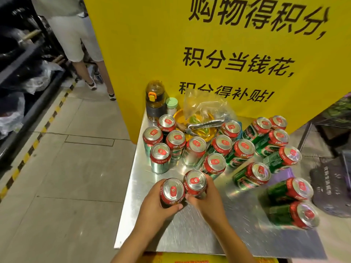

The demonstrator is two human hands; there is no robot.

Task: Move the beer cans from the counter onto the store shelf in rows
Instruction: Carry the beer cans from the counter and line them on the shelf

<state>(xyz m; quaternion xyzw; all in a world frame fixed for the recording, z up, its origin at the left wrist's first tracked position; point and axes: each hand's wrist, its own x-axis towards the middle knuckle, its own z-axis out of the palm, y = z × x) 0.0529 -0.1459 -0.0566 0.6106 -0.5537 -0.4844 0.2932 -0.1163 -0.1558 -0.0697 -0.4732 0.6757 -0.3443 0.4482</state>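
In the head view, two beer cans are held upright side by side near the front left corner of the metal counter (237, 215). The left can (172, 191) is gripped by the left hand (153, 207), whose fingers are wrapped closed around its body, and the right can (195, 182) is gripped by the right hand (206, 196), likewise closed around the can's side. The two held cans are touching or nearly touching; whether their bases rest on the counter cannot be told. The remaining beer cans (243, 150) are spread upright over the middle and back of the counter, with a cluster toward the left edge, a group toward the back right corner, and two set apart near the right edge. Along the back edge, against the yellow sign board (190, 54), a brown water bottle (154, 100) with an orange clasp is seen, with a small green-lidded jar (171, 106) just beside it. Next to these a yellow dish (195, 135) is placed, with a metal tool (204, 124) laid across it and a crumpled clear plastic bag (206, 105) above it. The store shelf cannot be made out in this view. On the tiled floor (76, 168) to the left, the legs of another person (83, 54) are seen.
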